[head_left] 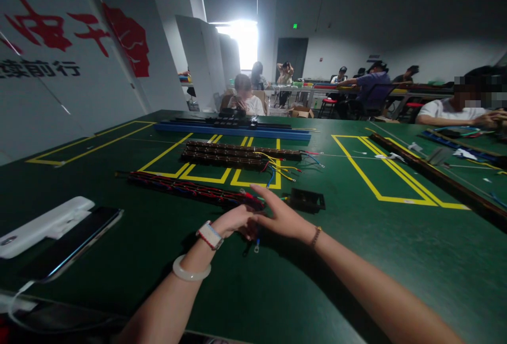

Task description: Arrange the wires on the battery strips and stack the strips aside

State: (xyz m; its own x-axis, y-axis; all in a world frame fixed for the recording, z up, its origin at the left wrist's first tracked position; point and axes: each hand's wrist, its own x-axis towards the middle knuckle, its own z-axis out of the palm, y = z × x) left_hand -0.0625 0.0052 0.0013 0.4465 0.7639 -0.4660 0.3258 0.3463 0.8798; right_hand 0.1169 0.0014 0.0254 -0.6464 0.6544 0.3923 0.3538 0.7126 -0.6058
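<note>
A long wired strip (178, 185) with red, black and blue wires is seen just beyond the hands, its right end reaching to the fingertips and its length running off to their left. The left hand (237, 218) is bent over near this end, with its fingertips partly hidden; whether anything is gripped by it cannot be told. By the right hand (279, 215), thumb and fingers are held apart, the thumb against the left hand; whether a wire is touched is unclear. A blue wire with a ring terminal (257, 248) is seen just below the hands, on the near side.

A dark open box (307, 200) is set just beyond the right hand, to its right. Farther beyond the hands, a bundle of dark strips (222, 155) is laid over yellow tape outlines (206, 179), with yellow, red and blue leads at its right end. Behind it, a blue bar (237, 132) is placed across the green table (380, 259). Well to the left of the hands, a white device (47, 225) and a phone (75, 244) are laid. A long brown strip (435, 178) is stretched well to their right.
</note>
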